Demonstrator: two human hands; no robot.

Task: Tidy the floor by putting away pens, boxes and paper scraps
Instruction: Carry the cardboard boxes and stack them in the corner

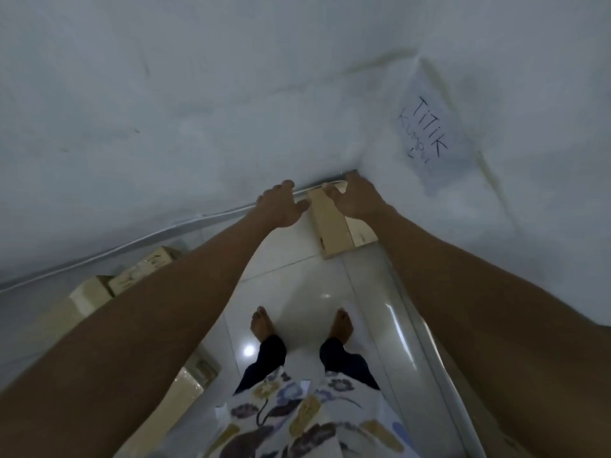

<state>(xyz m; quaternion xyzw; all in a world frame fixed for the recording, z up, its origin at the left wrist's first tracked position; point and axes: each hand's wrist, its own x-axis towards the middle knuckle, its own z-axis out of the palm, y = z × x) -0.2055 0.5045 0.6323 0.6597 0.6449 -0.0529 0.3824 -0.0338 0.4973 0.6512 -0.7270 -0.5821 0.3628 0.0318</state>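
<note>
A flat brown cardboard box [334, 226] lies on the white tiled floor, pushed into the corner where two white walls meet. Both my arms stretch out to it. My right hand [357, 200] holds the box's far end, thumb on its top face and fingers curled over the far right side. My left hand [281, 206] hovers with fingers spread at the box's left side, only the thumb touching its edge. No pens are visible.
Several more cardboard boxes [92, 292] line the left wall, and another [195, 375] sits near my left leg. A handwritten paper sign [429, 133] hangs on the right wall. A shiny frame [406, 319] runs along the right. My bare feet [263, 325] stand on the tiles.
</note>
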